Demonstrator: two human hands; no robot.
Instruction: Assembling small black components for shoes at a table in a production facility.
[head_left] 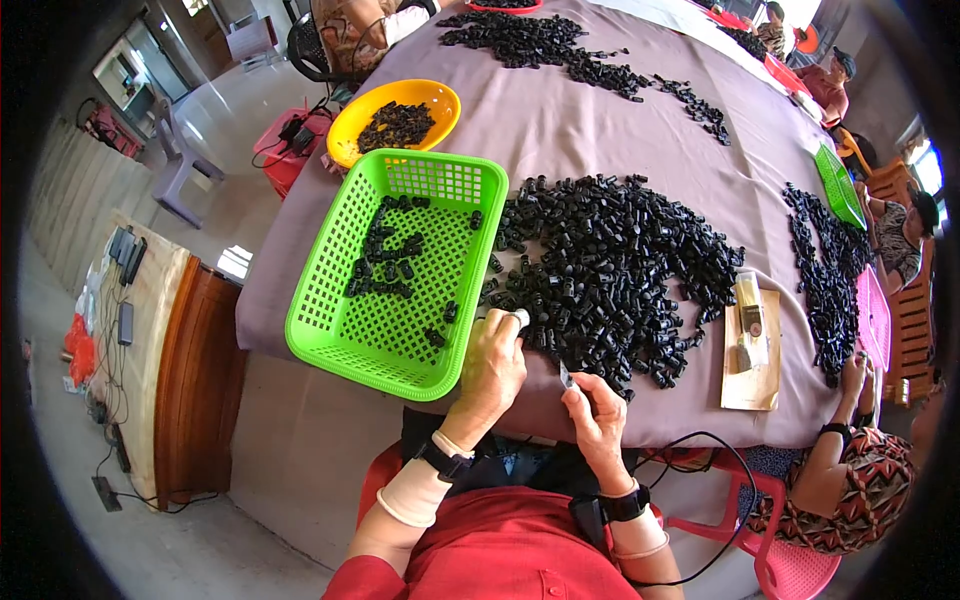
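Observation:
My left hand [494, 362] is beside the right rim of a green plastic basket [330, 345], at the near left edge of a big pile of small black cylindrical parts [625, 270]. Its fingers are curled together, with a white cover on one fingertip; whatever they hold is hidden. Just right of it, my right hand [598, 418] pinches a small blade [567, 378], its metal tip pointing up toward the pile. Inside the basket lie several black parts [385, 255], mostly toward its left and middle.
Behind the basket stands a yellow bowl [447, 100] of small dark bits. A wooden board [765, 390] with a clear packet on it lies right of the pile. Other people sit along the cloth-covered table [560, 125], with more black heaps. A wooden cabinet [190, 400] stands at left.

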